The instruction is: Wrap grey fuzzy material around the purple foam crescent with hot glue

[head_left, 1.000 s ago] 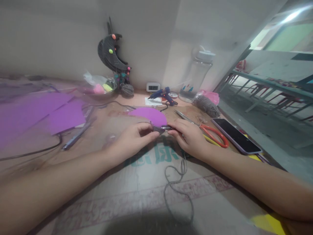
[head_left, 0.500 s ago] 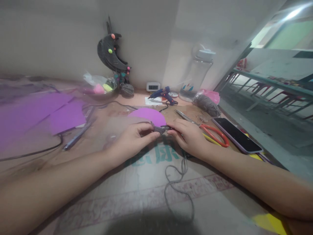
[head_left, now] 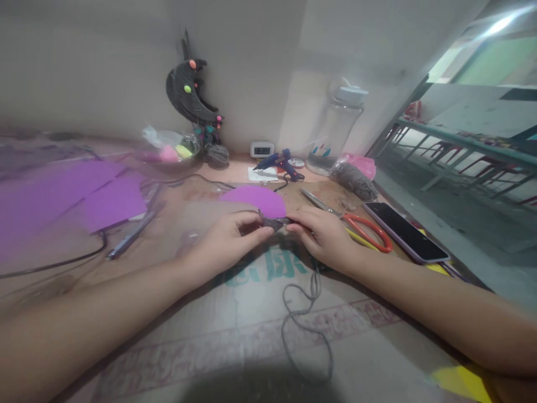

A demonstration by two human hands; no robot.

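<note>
Near the middle of the view, my left hand [head_left: 235,238] pinches a small dark piece wrapped in grey yarn [head_left: 273,223]. My right hand [head_left: 321,232] has its thumb and fingers closed on the other end of that piece. A loose grey strand [head_left: 308,320] hangs below my right hand and loops over the printed board [head_left: 210,341]. Just behind the hands lies a purple paper disc [head_left: 255,199], its near edge partly covered by them.
Orange-handled scissors [head_left: 369,232] and a phone [head_left: 406,232] lie to the right. Behind are a blue glue gun [head_left: 282,163], a small clock [head_left: 262,149], a clear bottle [head_left: 338,126] and a grey yarn skein [head_left: 354,182]. Purple sheets [head_left: 115,201] and a pen [head_left: 131,236] lie left.
</note>
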